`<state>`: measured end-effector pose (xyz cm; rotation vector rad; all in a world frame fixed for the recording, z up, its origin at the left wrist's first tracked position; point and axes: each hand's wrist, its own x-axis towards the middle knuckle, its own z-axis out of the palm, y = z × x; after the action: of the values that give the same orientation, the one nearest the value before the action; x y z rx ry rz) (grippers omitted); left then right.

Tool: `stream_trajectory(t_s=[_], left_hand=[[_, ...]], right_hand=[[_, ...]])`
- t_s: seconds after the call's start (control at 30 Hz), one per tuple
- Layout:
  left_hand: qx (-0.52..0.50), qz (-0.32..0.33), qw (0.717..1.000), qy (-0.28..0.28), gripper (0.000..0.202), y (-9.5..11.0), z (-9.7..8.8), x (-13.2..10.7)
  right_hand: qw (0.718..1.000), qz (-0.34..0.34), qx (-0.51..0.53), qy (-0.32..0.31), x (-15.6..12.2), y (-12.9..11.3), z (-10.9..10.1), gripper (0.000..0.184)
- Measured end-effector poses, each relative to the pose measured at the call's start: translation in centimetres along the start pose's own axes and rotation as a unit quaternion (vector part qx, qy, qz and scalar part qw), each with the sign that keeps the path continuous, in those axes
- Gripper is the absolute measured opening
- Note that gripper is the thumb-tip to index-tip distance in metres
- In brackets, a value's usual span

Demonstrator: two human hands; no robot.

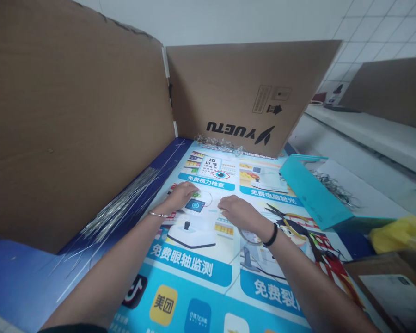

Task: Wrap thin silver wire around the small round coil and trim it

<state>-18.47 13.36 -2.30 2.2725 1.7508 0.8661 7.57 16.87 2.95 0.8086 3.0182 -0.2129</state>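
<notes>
My left hand point(182, 196) is closed in a pinch over the printed poster sheet point(225, 273), with a silver bracelet at its wrist. Between my two hands a thin wire point(211, 200) curves in a loose arc. One end runs into the fingertips of my left hand. My right hand point(238, 212), wearing a black wristband, is also pinched shut, near the other side of the arc; its fingertips are partly hidden. Under my right wrist lies a thin ring-shaped loop point(251, 237). Dark-bladed scissors point(279, 213) rest just right of that wrist.
Long straight wires point(125, 201) lie in a bundle on the left. Cardboard panels point(229, 83) stand behind and to the left. Small twisted wire pieces point(222, 142) line the back edge. At right are a turquoise box point(310, 192) with a wire pile point(334, 187) and yellow plastic point(400, 233).
</notes>
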Motion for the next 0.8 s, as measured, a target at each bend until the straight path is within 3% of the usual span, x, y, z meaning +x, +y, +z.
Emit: stream_trajectory(t_s=[0.8], left_hand=[[0.007,0.025,1.000,0.017,0.038,-0.86,0.72,-0.40]], right_hand=[[0.999,-0.020,-0.001,0.040,0.27,0.40,0.77,0.017]])
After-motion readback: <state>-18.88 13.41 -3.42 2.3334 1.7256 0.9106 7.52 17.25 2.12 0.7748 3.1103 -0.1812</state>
